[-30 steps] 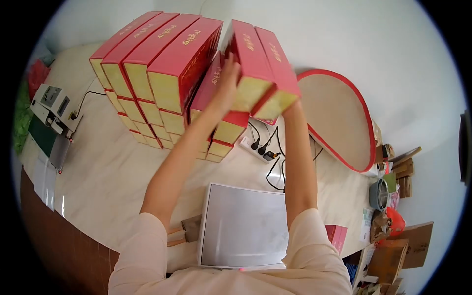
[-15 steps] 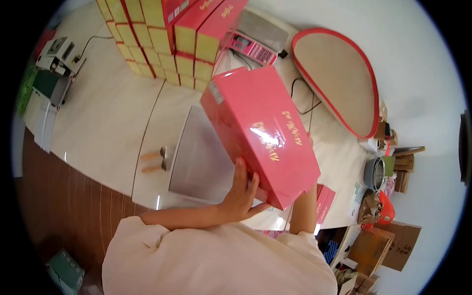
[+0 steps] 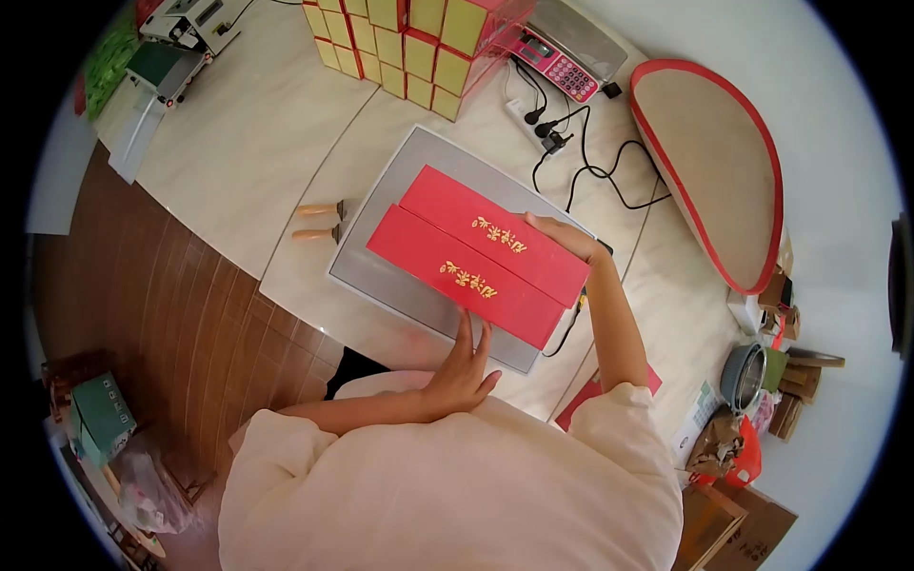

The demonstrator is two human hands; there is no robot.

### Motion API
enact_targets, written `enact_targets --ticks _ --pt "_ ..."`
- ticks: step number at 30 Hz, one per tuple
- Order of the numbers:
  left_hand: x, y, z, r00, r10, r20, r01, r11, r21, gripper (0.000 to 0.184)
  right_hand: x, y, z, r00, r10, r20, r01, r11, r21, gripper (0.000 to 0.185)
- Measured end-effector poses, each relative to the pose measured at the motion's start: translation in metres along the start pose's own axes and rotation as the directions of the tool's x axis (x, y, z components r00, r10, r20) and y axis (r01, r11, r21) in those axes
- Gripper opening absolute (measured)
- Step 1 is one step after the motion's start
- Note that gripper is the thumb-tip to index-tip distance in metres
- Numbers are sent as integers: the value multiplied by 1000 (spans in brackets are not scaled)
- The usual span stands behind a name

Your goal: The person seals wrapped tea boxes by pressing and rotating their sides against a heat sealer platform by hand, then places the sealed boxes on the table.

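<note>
Two long red boxes [image 3: 479, 255] with gold lettering lie side by side, pressed together, on a flat grey plate [image 3: 388, 278] with a pale rim. My left hand [image 3: 461, 375] is at their near long side, fingers stretched and apart, fingertips at the edge. Curled round the far right side of the boxes is my right hand [image 3: 568, 238]; some of its fingers are hidden behind them. Two small tools with wooden handles [image 3: 317, 234] lie left of the plate.
Stacked boxes with yellow ends [image 3: 419, 57] stand at the back. A pink-fronted scale [image 3: 562, 71], a power strip [image 3: 529, 122] with black cables, and a red-rimmed tan panel [image 3: 709, 162] are to the right. A white machine [image 3: 195, 24] stands far left.
The paired red boxes have come down from a raised tilt to lie on the grey plate. My left hand's grip has loosened to fingertips. The view has shifted.
</note>
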State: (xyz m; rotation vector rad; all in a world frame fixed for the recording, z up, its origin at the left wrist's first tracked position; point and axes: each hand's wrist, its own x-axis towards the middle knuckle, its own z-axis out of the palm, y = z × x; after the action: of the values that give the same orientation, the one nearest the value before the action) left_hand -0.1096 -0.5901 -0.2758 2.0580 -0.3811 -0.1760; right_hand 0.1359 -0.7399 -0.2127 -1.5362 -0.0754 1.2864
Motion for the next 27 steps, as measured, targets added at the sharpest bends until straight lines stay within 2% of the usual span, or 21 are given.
enact_targets --ticks 1,2,4,5,7,8,10,11,12,13,14,15,17,18,20,21,23,25,27 --pt "-1 1 4 999 -18 30 18 1000 -3 92 -2 -4 2 999 1 -49 -7 992 -123 61" --pt "-2 2 5 999 -16 35 16 1000 -1 92 2 -2 -2 999 -2 -51 -5 993 -118 61" --pt "-2 6 6 999 -47 -12 45 990 -134 82 6 5 -11 999 -12 -38 3 968 -252 62" --pt "-4 4 5 999 -43 -1 42 991 -130 82 6 8 -14 999 -17 -44 6 970 -243 62" --pt "-13 -3 -5 983 -91 -158 86 996 -40 65 3 9 -14 961 -274 -44 252 928 -273 58" --pt "-16 -8 -14 985 -86 -149 82 996 -32 65 4 16 -22 958 -281 -50 259 929 -266 58" --pt "-12 -18 -44 908 -26 -418 48 998 43 51 2 30 -40 849 -486 -206 505 862 48 51" --pt "-6 -27 -61 841 -22 -540 54 998 43 49 -8 36 -42 805 -458 -377 518 853 69 45" --pt "5 -37 -79 753 -16 -658 61 997 45 47 -16 48 -45 743 -483 -464 567 822 51 45" --pt "17 -40 -99 718 -75 -692 47 997 -60 46 -21 63 -47 675 -505 -538 613 789 28 45" --pt "30 -41 -121 675 -137 -725 30 987 -159 45 -25 76 -41 637 -461 -617 624 779 62 46" --pt "40 -51 -138 652 -124 -748 39 991 -130 45 -27 91 -33 591 -453 -667 625 780 25 50" --pt "54 -71 -165 805 -276 -525 129 945 -299 47 -28 110 -2 512 -361 -779 552 834 -23 62" --pt "58 -72 -173 790 -277 -546 134 949 -287 47 -31 107 20 529 -366 -766 578 816 10 66" --pt "74 -69 -178 881 -423 -212 289 836 -468 55 -15 144 30 539 -373 -755 698 700 153 69" --pt "79 -64 -180 882 -418 -218 283 840 -463 55 -18 136 47 511 -362 -780 713 685 149 69" --pt "87 -54 -182 871 -473 132 471 729 -497 64 -20 125 70 474 -347 -809 733 665 143 69" --pt "92 -55 -176 850 -505 151 503 692 -518 65 -22 124 76 526 -301 -796 754 599 272 69" --pt "94 -56 -174 826 -539 163 532 652 -540 67 -24 122 79 536 -284 -795 764 564 314 65"
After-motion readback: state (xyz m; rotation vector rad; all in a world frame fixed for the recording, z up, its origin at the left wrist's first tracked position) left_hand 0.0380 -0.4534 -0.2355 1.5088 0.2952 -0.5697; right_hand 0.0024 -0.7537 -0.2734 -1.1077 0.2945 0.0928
